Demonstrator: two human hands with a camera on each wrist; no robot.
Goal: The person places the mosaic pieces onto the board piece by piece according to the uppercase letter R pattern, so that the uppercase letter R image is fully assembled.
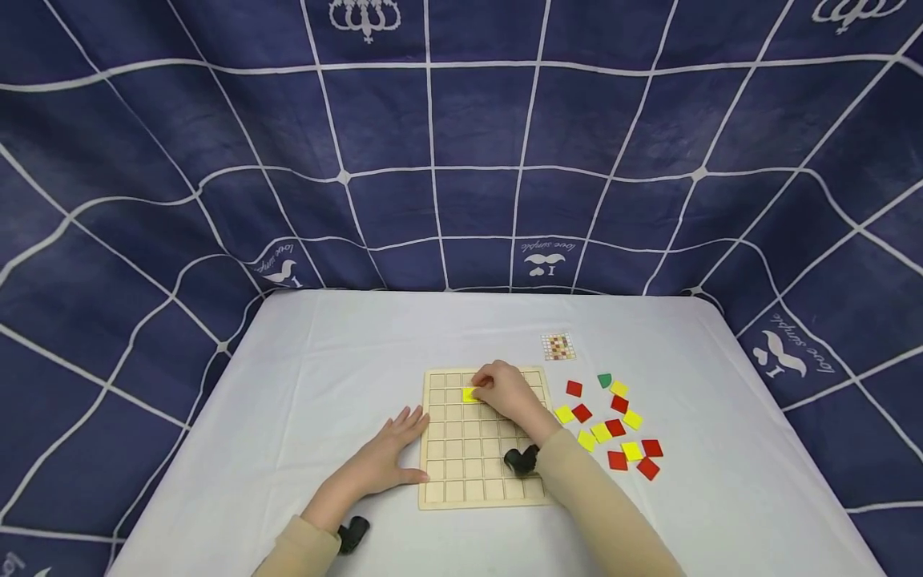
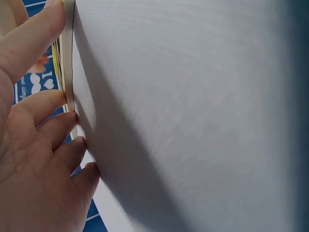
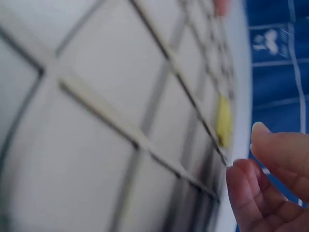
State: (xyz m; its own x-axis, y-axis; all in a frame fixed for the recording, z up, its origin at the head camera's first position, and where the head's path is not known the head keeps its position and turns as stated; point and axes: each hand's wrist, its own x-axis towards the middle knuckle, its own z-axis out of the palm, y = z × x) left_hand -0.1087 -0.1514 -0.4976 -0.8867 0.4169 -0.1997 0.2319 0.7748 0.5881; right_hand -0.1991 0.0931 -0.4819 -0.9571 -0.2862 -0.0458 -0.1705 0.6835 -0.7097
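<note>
A square wooden grid board (image 1: 453,449) lies on the white table. My left hand (image 1: 385,453) rests at the board's left side, thumb and fingertips touching the edge, fingers spread. Over the far rows of the board is my right hand (image 1: 505,391), close beside a yellow square tile (image 1: 469,394) that sits in a cell. In the right wrist view the same yellow tile (image 3: 223,121) lies on the board, and a gap shows between the thumb (image 3: 270,142) and the bent fingers, with nothing between them.
Several loose red tiles (image 1: 617,460) and yellow tiles (image 1: 632,419) are scattered right of the board, with a green piece (image 1: 604,381) among them. A small card with a coloured grid pattern (image 1: 558,347) lies behind. A blue checked curtain (image 1: 476,200) hangs beyond the table.
</note>
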